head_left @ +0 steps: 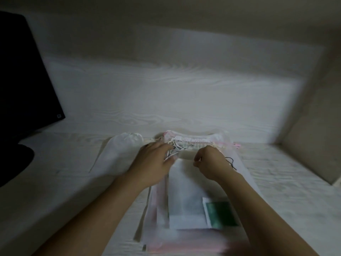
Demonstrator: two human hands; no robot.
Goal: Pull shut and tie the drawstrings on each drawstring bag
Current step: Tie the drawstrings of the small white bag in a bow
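Two hands are at work over a stack of flat drawstring bags [186,198] on the pale wood-grain table [276,169], and we are right at the mouths of them. Our left hand [153,163] reaches into the tangle of drawstrings [177,147] at the top of the pile, fingers fairly straight and lying on the cords; whether any cord is actually pinched, we cannot tell through the blur. Our right hand [212,163] is curled, finger and thumb nipped together at the mouth of the top white bag [184,182], apparently on its cord or hem. A black cord [230,162] trails just beside that hand.

Off to the left lies a white bag [121,154] with its mouth gathered in, so one looks done. The rest wait underneath, a green-panelled bag [221,213] peeping out low on the right.

These are light, limp things, thin cloth that will slide and bunch rather than resist. We reckon the cords want taking close to the channel, one side each, while the bag's body stays flat. A dark monitor [27,71] stands far left.
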